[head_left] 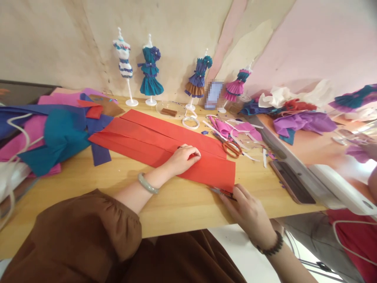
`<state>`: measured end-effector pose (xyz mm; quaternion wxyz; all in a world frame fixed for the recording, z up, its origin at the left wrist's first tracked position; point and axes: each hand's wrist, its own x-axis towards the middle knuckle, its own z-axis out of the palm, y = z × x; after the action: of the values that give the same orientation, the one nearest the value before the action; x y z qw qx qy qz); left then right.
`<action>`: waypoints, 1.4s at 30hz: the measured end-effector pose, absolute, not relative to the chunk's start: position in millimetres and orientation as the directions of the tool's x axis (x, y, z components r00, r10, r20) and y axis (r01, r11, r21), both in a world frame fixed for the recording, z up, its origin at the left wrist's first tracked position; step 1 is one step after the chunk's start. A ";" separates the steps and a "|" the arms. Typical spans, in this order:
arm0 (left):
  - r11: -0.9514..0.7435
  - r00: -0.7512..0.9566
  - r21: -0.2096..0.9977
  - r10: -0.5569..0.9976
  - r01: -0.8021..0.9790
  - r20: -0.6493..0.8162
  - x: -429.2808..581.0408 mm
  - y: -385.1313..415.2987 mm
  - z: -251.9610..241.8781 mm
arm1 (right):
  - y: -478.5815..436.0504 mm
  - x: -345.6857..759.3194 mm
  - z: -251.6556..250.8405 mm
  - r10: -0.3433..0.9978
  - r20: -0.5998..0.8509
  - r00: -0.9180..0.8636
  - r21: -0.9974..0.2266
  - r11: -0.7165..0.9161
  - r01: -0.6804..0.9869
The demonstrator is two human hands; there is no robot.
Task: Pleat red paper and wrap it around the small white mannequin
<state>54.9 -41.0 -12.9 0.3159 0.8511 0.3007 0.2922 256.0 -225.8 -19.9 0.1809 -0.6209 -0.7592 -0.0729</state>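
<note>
A long red cloth [165, 137] lies folded in strips across the wooden table, slanting down to the right. My left hand [184, 159] rests on its middle, fingers curled and thumb against the forefinger, pinning the cloth down. At the cloth's near right corner, my right hand [247, 208] is closed round small snips [220, 192] with a metal blade and dark grip. The blade lies at the cloth's lower edge; whether it touches the cloth I cannot tell. Orange-handled scissors [232, 149] lie beyond the cloth's right end.
Blue, teal and pink cloth pieces [64, 135] are heaped at left. Small dress forms [150, 72] stand along the wall. A tape roll [191, 122], pink scraps [226, 129] and a phone [292, 182] lie about the table. Another person's hand [369, 149] shows at far right.
</note>
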 end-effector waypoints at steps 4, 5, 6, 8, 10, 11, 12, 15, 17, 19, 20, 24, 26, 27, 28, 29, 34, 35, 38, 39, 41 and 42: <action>-0.652 0.672 0.678 0.673 0.340 0.309 56.3 -42.1 -13.8 | -220.8 254.6 -19.7 0.927 0.318 -0.198 -0.152 0.256 0.955; -0.663 0.679 0.664 0.665 0.346 0.311 56.7 -42.3 -14.3 | -219.3 254.1 -19.8 0.926 0.321 -0.200 -0.158 0.261 0.952; -0.674 0.684 0.648 0.659 0.354 0.312 56.8 -42.5 -14.9 | -217.8 253.8 -20.0 0.923 0.328 -0.204 -0.162 0.268 0.950; -0.700 0.687 0.608 0.650 0.375 0.324 56.2 -43.6 -15.8 | -215.3 253.8 -20.9 0.915 0.341 -0.214 -0.165 0.283 0.945; -0.745 0.687 0.534 0.629 0.399 0.365 54.5 -45.7 -15.9 | -214.1 254.8 -22.1 0.913 0.342 -0.224 -0.166 0.293 0.942; -0.777 0.692 0.481 0.605 0.406 0.394 53.4 -47.2 -15.7 | -214.1 255.7 -22.8 0.913 0.339 -0.228 -0.168 0.297 0.940; -0.811 0.706 0.421 0.571 0.407 0.419 52.2 -49.0 -15.4 | -214.6 256.7 -23.6 0.914 0.336 -0.228 -0.174 0.298 0.938; -0.888 0.795 0.283 0.452 0.362 0.404 49.5 -54.1 -14.5 | -217.4 259.2 -25.7 0.922 0.318 -0.223 -0.206 0.296 0.933; -0.907 0.851 0.267 0.405 0.327 0.334 49.1 -56.1 -14.8 | -218.9 259.8 -26.7 0.928 0.302 -0.218 -0.226 0.292 0.929; -0.906 0.876 0.282 0.392 0.315 0.282 49.4 -56.2 -15.8 | -219.1 259.1 -27.3 0.933 0.290 -0.215 -0.244 0.289 0.926; -0.903 0.879 0.289 0.394 0.316 0.268 49.7 -55.6 -16.4 | -218.8 258.5 -27.5 0.933 0.287 -0.215 -0.251 0.290 0.923; -0.891 0.878 0.306 0.413 0.335 0.243 50.7 -52.9 -17.7 | -216.6 255.9 -29.4 0.931 0.290 -0.223 -0.260 0.301 0.917; -0.889 0.877 0.310 0.416 0.337 0.241 50.9 -52.3 -17.6 | -215.9 255.2 -31.1 0.926 0.305 -0.223 -0.251 0.304 0.919; -0.889 0.876 0.313 0.416 0.336 0.242 50.9 -52.2 -17.4 | -215.6 255.0 -31.9 0.923 0.313 -0.225 -0.243 0.307 0.920; -0.888 0.876 0.317 0.417 0.335 0.242 50.8 -52.2 -17.3 | -215.4 254.8 -32.6 0.919 0.323 -0.227 -0.235 0.310 0.921; -0.885 0.876 0.323 0.418 0.334 0.241 50.8 -52.1 -17.2 | -215.2 254.6 -33.2 0.915 0.331 -0.231 -0.225 0.314 0.922; -0.865 0.871 0.362 0.441 0.348 0.216 51.1 -50.3 -18.4 | -214.4 253.3 -34.2 0.896 0.370 -0.246 -0.183 0.330 0.926; -0.863 0.871 0.365 0.443 0.349 0.214 51.4 -49.8 -19.0 | -214.4 253.2 -34.4 0.894 0.375 -0.247 -0.177 0.331 0.927; -0.860 0.871 0.373 0.445 0.349 0.210 52.0 -48.6 -20.5 | -214.4 253.8 -35.4 0.891 0.382 -0.245 -0.164 0.326 0.931; -0.858 0.870 0.376 0.447 0.351 0.207 52.2 -48.5 -20.7 | -214.4 254.1 -35.9 0.891 0.383 -0.243 -0.163 0.323 0.932; -0.854 0.870 0.381 0.450 0.354 0.200 52.3 -48.6 -20.3 | -214.7 254.6 -36.8 0.892 0.384 -0.237 -0.164 0.318 0.934; -0.853 0.870 0.383 0.452 0.356 0.198 52.3 -48.8 -19.8 | -214.8 254.7 -36.9 0.893 0.384 -0.234 -0.166 0.316 0.934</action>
<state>52.3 -48.8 -19.8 0.1695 0.9519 0.2120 0.1419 254.7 -214.8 -36.9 0.2087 -0.5826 -0.7839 -0.0490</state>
